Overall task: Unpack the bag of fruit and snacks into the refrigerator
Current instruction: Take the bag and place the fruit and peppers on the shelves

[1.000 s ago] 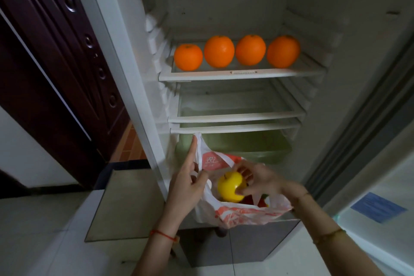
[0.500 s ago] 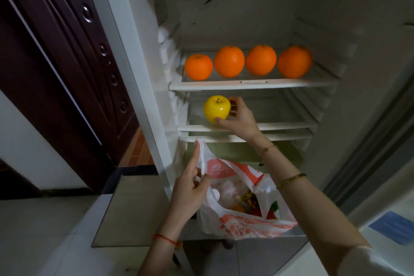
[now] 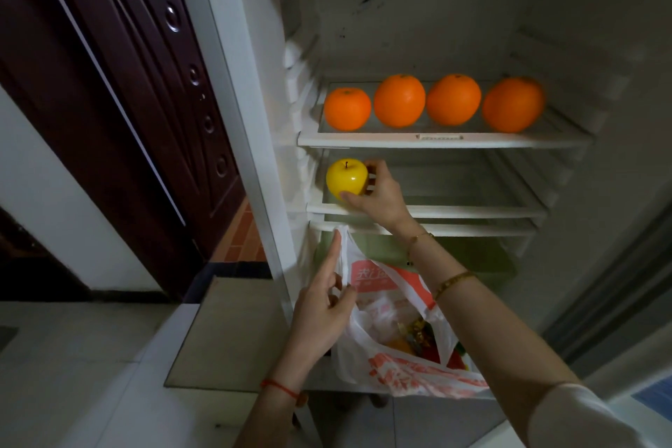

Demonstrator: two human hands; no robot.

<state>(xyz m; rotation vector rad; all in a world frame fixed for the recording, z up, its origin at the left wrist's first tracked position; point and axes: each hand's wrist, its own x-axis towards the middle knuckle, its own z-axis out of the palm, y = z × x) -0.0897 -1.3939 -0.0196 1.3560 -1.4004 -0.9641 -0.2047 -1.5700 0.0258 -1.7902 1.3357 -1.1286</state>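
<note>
The refrigerator stands open in front of me. My right hand (image 3: 378, 193) grips a yellow apple (image 3: 346, 178) at the left end of the second shelf (image 3: 454, 209), the apple touching or just above the glass. Several oranges (image 3: 399, 100) sit in a row on the top shelf (image 3: 443, 140). My left hand (image 3: 322, 309) holds the handle of a white and orange plastic bag (image 3: 403, 371) below the shelves, index finger pointing up. The bag gapes open, and colourful snack packets (image 3: 418, 335) show inside.
A green crisper drawer (image 3: 483, 258) lies under the lowest shelf, behind the bag. The fridge's left wall (image 3: 251, 142) rises beside a dark wooden door (image 3: 138, 84). A grey flat panel (image 3: 225, 331) sits low at the left. Tiled floor runs below.
My right hand lifted the yellow apple out of the bag, carried it up to the second shelf and moved it left to the shelf's end. My left hand kept hold of the bag.
</note>
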